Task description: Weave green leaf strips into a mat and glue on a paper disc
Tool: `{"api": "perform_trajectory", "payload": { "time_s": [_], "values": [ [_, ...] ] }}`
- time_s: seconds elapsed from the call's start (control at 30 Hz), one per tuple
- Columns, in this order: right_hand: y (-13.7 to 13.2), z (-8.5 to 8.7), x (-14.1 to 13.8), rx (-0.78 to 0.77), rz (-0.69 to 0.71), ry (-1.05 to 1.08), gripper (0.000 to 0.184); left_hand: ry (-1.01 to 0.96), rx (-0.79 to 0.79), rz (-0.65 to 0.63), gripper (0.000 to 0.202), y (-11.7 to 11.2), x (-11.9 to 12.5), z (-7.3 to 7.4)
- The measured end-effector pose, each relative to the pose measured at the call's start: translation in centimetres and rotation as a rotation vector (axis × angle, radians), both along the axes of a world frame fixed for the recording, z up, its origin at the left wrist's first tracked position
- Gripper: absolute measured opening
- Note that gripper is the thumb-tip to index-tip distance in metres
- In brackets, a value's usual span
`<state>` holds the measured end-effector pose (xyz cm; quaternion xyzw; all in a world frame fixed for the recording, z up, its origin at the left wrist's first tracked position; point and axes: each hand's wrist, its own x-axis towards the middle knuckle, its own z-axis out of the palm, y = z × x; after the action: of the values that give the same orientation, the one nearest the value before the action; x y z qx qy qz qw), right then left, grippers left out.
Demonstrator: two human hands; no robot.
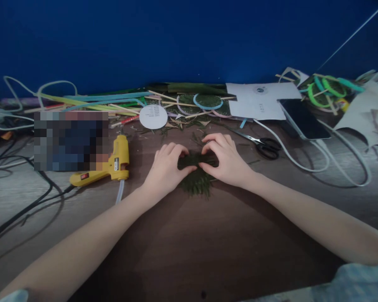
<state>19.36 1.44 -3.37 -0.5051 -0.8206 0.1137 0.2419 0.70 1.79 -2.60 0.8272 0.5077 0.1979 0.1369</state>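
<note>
The left hand (pixel 165 170) and the right hand (pixel 226 161) both pinch a dark green leafy bundle (pixel 197 178) between their fingertips. The bundle lies on the brown table (pixel 208 243), between the two hands, right of the yellow glue gun (pixel 108 165)

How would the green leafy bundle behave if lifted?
Probably light and floppy: the green leafy bundle fans into thin loose tips. It may shed bits; similar scraps lie behind it. Lying flat, it shouldn't roll.
</note>
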Motion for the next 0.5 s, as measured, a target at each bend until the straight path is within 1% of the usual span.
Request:
{"api": "perform_trajectory", "payload": {
  "time_s": [0.33, 0.5],
  "values": [
    [0.11, -0.01, 0.13, 0.004, 0.027, 0.024, 0.015, 0.025, 0.003, -0.025, 0.024, -0.01, -0.13, -0.2],
    [0.0, 0.0, 0.13, 0.034, 0.038, -0.023, 0.013, 0.03, -0.003, -0.032, 0.023, 0.0, -0.21, -0.12]
  ]
}}
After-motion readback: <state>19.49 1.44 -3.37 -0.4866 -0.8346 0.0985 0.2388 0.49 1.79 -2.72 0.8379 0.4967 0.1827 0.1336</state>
